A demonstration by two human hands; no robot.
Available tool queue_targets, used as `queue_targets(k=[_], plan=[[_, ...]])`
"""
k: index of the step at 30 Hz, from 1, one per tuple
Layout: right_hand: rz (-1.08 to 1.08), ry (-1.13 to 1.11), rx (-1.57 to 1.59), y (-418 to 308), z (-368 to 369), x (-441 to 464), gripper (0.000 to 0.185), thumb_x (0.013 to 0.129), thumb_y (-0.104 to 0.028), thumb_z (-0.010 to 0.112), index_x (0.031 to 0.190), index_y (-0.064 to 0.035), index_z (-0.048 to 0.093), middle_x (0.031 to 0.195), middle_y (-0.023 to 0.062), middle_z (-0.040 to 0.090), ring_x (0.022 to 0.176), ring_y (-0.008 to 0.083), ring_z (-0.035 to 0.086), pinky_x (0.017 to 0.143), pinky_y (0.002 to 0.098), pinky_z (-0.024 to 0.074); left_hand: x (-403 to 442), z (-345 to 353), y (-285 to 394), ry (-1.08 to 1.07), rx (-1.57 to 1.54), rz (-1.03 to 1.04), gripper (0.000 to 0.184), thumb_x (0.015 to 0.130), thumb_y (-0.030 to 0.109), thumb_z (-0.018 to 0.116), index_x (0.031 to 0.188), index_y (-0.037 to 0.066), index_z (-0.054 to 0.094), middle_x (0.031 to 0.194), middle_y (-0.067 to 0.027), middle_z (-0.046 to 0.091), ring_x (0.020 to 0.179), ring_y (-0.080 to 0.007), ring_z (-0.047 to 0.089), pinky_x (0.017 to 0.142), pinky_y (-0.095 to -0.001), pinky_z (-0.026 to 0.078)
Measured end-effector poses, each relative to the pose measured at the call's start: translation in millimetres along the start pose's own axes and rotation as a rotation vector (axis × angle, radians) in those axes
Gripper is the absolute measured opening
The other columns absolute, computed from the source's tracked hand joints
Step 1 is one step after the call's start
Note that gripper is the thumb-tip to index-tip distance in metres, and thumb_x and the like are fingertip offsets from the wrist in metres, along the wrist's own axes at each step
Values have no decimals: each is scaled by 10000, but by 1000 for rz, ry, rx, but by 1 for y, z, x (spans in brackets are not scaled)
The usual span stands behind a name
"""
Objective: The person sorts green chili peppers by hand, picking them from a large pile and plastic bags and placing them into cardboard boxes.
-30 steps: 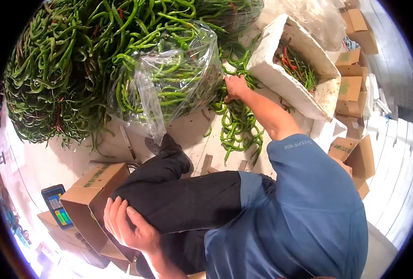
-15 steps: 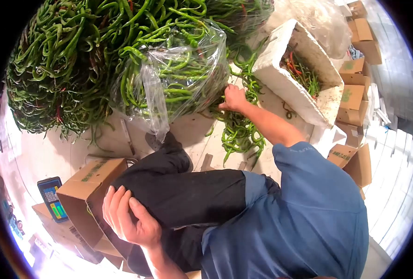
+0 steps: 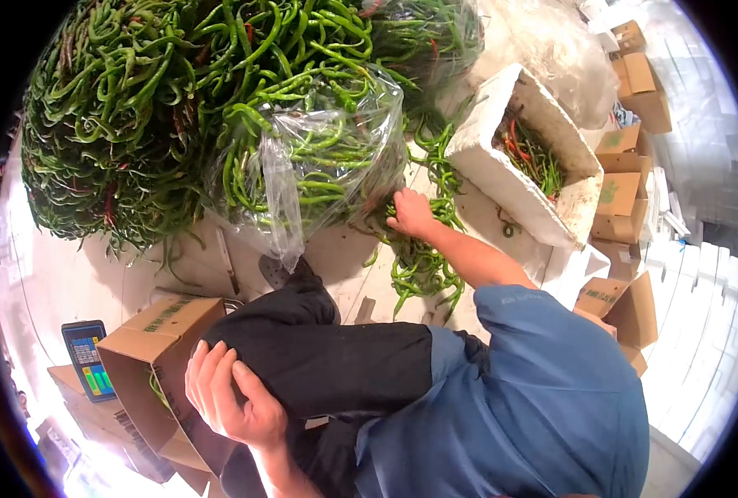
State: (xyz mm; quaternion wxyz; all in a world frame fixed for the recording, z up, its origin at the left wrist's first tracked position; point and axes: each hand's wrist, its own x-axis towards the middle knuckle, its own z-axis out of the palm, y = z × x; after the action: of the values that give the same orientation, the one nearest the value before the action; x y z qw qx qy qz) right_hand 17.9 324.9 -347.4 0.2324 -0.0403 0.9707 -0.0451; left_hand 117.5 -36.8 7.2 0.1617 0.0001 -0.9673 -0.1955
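Observation:
My right hand (image 3: 412, 212) is closed, with its fingertips down among loose green peppers (image 3: 423, 270) on the floor; what it grips is hidden. Just left of it stands a clear plastic bag (image 3: 303, 166) of green peppers. My left hand (image 3: 234, 398) hovers near my knee with loosely bent fingers apart, holding nothing. Beside it is an open cardboard box (image 3: 149, 365) lying tilted, with a bit of green showing inside.
A huge heap of green peppers (image 3: 112, 124) fills the upper left. At the upper right are a white foam box (image 3: 489, 137) with red and green peppers, clear plastic sheeting (image 3: 543, 50) and cardboard boxes (image 3: 622, 195). A keypad device (image 3: 88, 361) stands at the lower left.
My right hand has moved down along the loose peppers, towards my body. My left hand has stayed by my knee. The view has shifted a little.

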Motion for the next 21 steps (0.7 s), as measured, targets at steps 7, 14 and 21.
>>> queue_targets(k=[7,14,21], plan=[[-97,97,161,45,-18,-18,460,818,-424,656,986,-6,559,949,235,619,869,423,631,784,503,518,-3,2,-1,70,-38,9,137,842,-23,603,950,-38,685,1014,-139,701,1057,-361,647,996,-483,454],[-114,126,308,45,-137,-40,405,789,-365,732,966,-22,611,859,228,653,815,396,645,749,458,515,-11,-1,-10,112,-64,52,125,848,-13,623,956,-24,684,1019,-127,706,1067,-351,650,983,-463,456],[-90,178,361,23,-254,-71,430,773,-358,705,952,18,599,871,239,654,842,375,646,781,433,506,-16,-3,-17,177,-112,77,129,825,-1,651,944,13,699,1036,-98,715,1072,-311,655,993,-440,452]])
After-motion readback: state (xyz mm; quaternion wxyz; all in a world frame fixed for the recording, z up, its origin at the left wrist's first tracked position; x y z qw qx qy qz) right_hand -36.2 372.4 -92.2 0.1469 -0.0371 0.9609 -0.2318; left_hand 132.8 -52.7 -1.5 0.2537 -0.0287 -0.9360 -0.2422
